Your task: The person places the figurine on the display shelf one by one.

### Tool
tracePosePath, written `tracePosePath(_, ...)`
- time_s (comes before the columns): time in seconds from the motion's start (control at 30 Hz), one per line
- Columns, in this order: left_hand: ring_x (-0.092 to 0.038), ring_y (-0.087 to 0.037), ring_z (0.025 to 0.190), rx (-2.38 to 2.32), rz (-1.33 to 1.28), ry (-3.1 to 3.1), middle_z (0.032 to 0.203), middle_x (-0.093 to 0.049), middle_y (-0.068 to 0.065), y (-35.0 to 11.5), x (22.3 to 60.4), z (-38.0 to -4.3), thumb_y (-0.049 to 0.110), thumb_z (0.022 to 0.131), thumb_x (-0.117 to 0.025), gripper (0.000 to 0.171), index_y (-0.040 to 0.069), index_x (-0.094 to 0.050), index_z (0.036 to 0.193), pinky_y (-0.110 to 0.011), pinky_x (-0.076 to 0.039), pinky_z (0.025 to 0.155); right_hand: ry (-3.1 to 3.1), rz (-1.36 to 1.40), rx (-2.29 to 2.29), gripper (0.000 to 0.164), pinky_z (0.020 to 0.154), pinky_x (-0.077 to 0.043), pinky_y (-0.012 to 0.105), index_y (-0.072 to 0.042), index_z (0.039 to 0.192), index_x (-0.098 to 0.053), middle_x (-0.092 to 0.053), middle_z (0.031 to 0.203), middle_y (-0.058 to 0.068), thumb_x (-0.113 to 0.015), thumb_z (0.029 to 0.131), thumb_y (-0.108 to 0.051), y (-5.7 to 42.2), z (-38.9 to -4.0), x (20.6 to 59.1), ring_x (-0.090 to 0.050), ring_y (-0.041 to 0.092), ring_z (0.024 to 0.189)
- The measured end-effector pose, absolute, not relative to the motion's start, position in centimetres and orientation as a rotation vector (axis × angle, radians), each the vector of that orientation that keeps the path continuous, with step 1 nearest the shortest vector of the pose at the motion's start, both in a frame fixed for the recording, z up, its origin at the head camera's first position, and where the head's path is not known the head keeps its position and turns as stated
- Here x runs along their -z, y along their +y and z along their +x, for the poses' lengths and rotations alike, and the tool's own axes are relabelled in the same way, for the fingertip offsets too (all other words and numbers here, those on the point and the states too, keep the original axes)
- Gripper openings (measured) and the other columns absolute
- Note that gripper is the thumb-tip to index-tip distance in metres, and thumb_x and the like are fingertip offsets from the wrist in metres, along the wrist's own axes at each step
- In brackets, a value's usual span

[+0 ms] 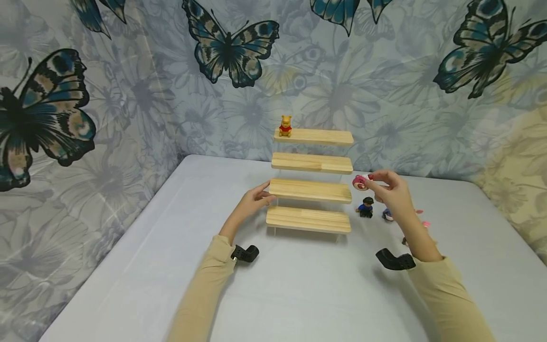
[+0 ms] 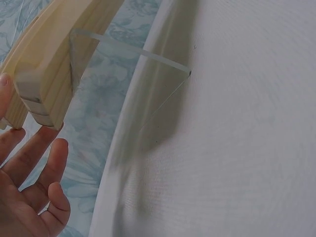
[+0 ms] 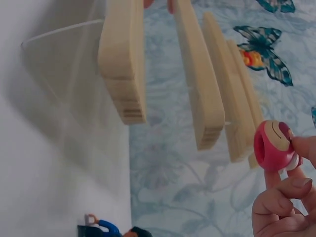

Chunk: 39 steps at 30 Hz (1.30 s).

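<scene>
A stepped wooden display stand [image 1: 309, 190] with four boards and clear supports stands on the white table. At its left end my left hand [image 1: 253, 202] holds the second-lowest board, thumb and fingertips on its edge; in the left wrist view the left hand's other fingers [image 2: 37, 163] spread loosely by the board ends. Off the stand's right side, my right hand [image 1: 393, 192] pinches a small pink bear figurine [image 1: 361, 183] between thumb and fingers, above the table. The bear figurine's [image 3: 271, 148] cream muzzle faces up in the right wrist view. A yellow bear figurine in red [image 1: 285, 126] sits on the top board's left end.
Right of the stand is a dark-haired figurine in blue [image 1: 365, 207]. Beside it, a bluish figurine [image 1: 387, 215] and pink pieces [image 1: 425, 223] are partly hidden by my right forearm. A butterfly-patterned backdrop [image 1: 239, 109] rises behind the table [image 1: 149, 266].
</scene>
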State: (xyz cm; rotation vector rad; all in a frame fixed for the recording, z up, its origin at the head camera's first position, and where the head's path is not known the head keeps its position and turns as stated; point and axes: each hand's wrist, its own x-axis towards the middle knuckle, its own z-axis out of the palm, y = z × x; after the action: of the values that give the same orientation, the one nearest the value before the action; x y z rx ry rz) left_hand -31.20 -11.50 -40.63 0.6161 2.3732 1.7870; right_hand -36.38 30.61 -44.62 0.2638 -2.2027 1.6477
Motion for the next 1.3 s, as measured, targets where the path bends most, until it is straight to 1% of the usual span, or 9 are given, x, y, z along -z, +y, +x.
tracePosePath(0.23,-0.058,-0.022,0.087,-1.776,0.586,2.376,0.109,-0.059,-0.014,-11.4,40.7,-31.4,0.021,0.089,-0.059,0.063,0.008,-0.026,0.142,-0.045,-0.044,0.080,-2.145,0.260,-1.671,0.040,0.044,-0.040,0.024,-0.014,0.115,-0.057,-0.055,0.109,0.011,-0.068,0.080,-0.030,29.9,-37.6,44.3,-0.047,0.016,0.053)
tracePosePath(0.47,-0.055,-0.035,0.097,-1.820,0.626,2.311,0.115,-0.054,-0.022,-11.1,40.9,-31.5,0.020,0.089,-0.058,0.066,0.005,-0.022,0.142,-0.049,-0.041,0.084,-2.081,0.315,-1.765,0.040,0.042,-0.039,0.026,-0.010,0.116,-0.056,-0.052,0.111,0.016,-0.069,0.080,-0.023,30.4,-39.3,44.0,-0.044,0.019,0.051)
tracePosePath(0.6,-0.056,-0.031,0.095,-1.805,0.583,2.357,0.113,-0.057,-0.019,-11.1,40.8,-31.4,0.022,0.088,-0.059,0.064,0.008,-0.026,0.142,-0.047,-0.041,0.084,-2.082,0.351,-1.751,0.040,0.044,-0.042,0.025,-0.011,0.117,-0.056,-0.054,0.110,0.014,-0.068,0.081,-0.023,29.9,-39.7,43.6,-0.047,0.017,0.053)
tracePosePath(0.77,-0.058,-0.025,0.091,-1.792,0.566,2.385,0.109,-0.060,-0.014,-11.4,40.8,-31.4,0.022,0.088,-0.059,0.063,0.009,-0.028,0.141,-0.045,-0.043,0.082,-1.991,0.412,-1.943,0.032,0.042,-0.037,0.025,-0.004,0.111,-0.057,-0.055,0.104,0.013,-0.067,0.082,-0.013,26.3,-36.4,38.9,-0.042,0.016,0.049)
tracePosePath(0.87,-0.058,-0.024,0.089,-1.790,0.566,2.392,0.108,-0.060,-0.013,-11.5,40.8,-31.5,0.022,0.088,-0.060,0.062,0.010,-0.029,0.141,-0.045,-0.043,0.081,-1.996,0.439,-1.956,0.031,0.044,-0.037,0.025,-0.003,0.107,-0.057,-0.055,0.100,0.012,-0.068,0.081,-0.016,23.6,-33.5,35.1,-0.041,0.015,0.050)
tracePosePath(1.0,-0.058,-0.025,0.090,-1.783,0.589,2.393,0.108,-0.060,-0.014,-11.6,40.8,-31.5,0.024,0.088,-0.060,0.063,0.010,-0.028,0.141,-0.047,-0.043,0.080,-1.996,0.481,-1.971,0.030,0.043,-0.033,0.022,-0.005,0.104,-0.058,-0.054,0.097,0.008,-0.070,0.080,-0.017,21.7,-32.5,32.6,-0.037,0.012,0.049)
tracePosePath(1.1,-0.056,-0.032,0.093,-1.767,0.626,2.374,0.111,-0.058,-0.019,-11.6,39.6,-30.7,0.019,0.089,-0.058,0.063,0.004,-0.025,0.141,-0.049,-0.041,0.082,-1.969,0.458,-2.027,0.022,0.042,-0.028,0.021,-0.006,0.099,-0.059,-0.052,0.092,0.006,-0.069,0.080,-0.012,20.5,-32.0,31.2,-0.032,0.009,0.045)
tracePosePath(1.23,-0.054,-0.038,0.095,-1.765,0.650,2.353,0.113,-0.055,-0.024,-11.6,39.3,-30.5,0.016,0.090,-0.057,0.063,0.001,-0.023,0.141,-0.051,-0.040,0.083,-1.999,0.383,-2.004,0.015,0.041,-0.028,0.019,-0.007,0.095,-0.060,-0.051,0.088,0.005,-0.067,0.081,-0.010,19.1,-31.3,29.6,-0.030,0.008,0.043)
tracePosePath(1.3,-0.055,-0.035,0.094,-1.772,0.642,2.362,0.112,-0.056,-0.021,-11.6,40.0,-31.0,0.019,0.089,-0.058,0.064,0.004,-0.025,0.141,-0.049,-0.041,0.082,-2.014,0.372,-1.987,0.015,0.042,-0.029,0.019,-0.009,0.094,-0.060,-0.053,0.087,0.004,-0.067,0.081,-0.011,18.8,-31.6,29.4,-0.031,0.008,0.044)
